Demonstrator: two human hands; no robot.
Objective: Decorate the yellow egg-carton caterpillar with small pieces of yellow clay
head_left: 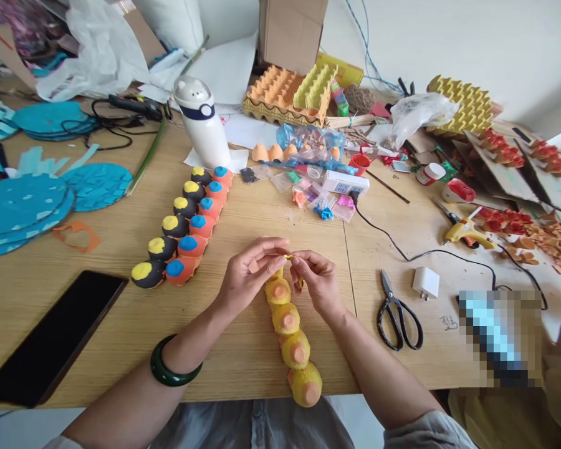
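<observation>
**Item 1:** yellow-painted egg-carton strip [292, 330], a row of cups with orange-tipped domes, lying on the wooden table [98, 249] at centre, its near end over the table's front edge.

**Item 2:** small yellow piece [288, 256], at the strip's far end, pinched between both hands.

**Item 3:** left hand [250, 274], fingers curled closed over the piece; jade bangle [175, 363] on the wrist.

**Item 4:** right hand [320, 280], thumb and forefinger closed on the piece.

**Adjacent, left:** black-and-orange egg-cup strip [182, 231] with yellow and blue dots; black smartphone [51, 337].

**Adjacent, right:** black-handled scissors [399, 312]; white plug adapter [425, 282]; yellow hot glue gun [467, 232].

**Far:** white water bottle [202, 121]; orange egg tray [266, 93]; teal paper discs [23, 206].
</observation>
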